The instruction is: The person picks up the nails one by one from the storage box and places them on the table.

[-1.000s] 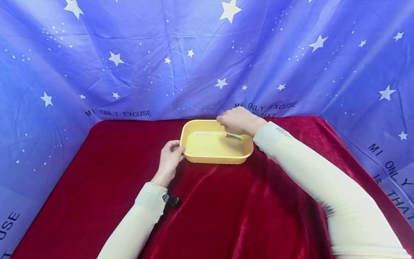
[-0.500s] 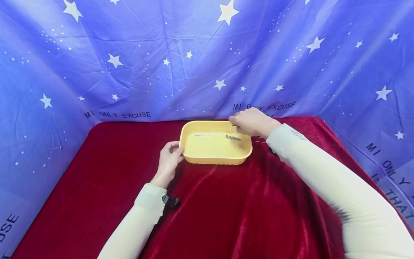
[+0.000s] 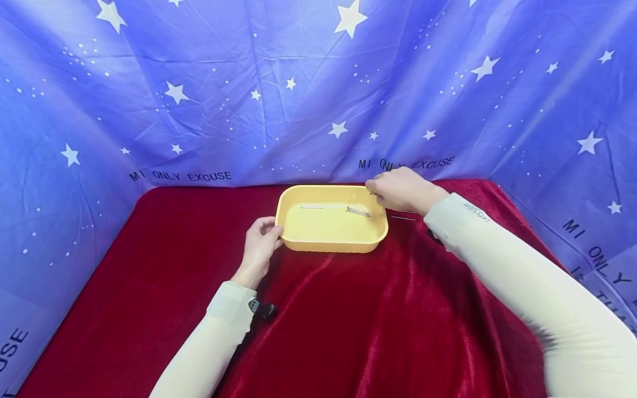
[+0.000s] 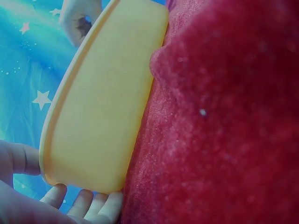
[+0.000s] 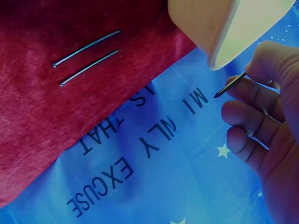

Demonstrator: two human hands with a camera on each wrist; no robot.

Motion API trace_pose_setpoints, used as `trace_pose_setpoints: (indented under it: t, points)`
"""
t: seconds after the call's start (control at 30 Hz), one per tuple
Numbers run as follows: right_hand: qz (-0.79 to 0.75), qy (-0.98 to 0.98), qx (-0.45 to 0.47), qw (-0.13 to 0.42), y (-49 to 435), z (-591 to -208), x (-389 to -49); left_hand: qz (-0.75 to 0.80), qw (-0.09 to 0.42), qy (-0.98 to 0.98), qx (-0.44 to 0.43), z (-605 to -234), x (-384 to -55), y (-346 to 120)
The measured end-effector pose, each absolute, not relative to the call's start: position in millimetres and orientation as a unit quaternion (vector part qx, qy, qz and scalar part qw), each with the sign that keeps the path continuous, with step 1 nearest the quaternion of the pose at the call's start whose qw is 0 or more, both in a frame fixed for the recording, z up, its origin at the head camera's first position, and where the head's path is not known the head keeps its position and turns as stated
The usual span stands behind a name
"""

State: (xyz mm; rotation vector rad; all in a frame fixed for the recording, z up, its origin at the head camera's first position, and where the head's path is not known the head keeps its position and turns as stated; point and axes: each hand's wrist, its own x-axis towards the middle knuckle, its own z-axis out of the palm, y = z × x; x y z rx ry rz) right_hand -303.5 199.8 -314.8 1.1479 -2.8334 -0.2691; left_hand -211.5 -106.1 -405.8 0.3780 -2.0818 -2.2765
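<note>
My left hand (image 3: 260,243) holds the left end of a yellow plastic tray (image 3: 333,246), thumb at the rim and fingers against the outer wall. In the right wrist view, my right hand (image 5: 275,112) pinches a nail (image 5: 229,86) between thumb and forefinger, its pointed end sticking out. This hand is above the tray's back right corner. Inside the tray lie a small bunch of nails (image 3: 358,211) at the right and a single nail (image 3: 311,208) towards the back left. Two more nails, an upper nail (image 5: 86,49) and a lower nail (image 5: 89,68), lie side by side on the cloth right of the tray.
Dark red velvet cloth (image 3: 318,320) covers the table. A blue curtain (image 3: 224,110) with white stars and lettering hangs behind the table and along its sides.
My right hand has moved right, from over the tray's inside to its back right corner, uncovering the nails on the cloth. The left hand stays on the tray.
</note>
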Motion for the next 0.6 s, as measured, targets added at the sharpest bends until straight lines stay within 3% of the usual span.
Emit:
trace_pose_setpoints:
  t: [0.6]
  points:
    - [-0.056,-0.931,0.357,0.059,237.3,-330.3,-299.1,-0.735,0.034,-0.668,0.11,-407.5,-210.7,-105.5]
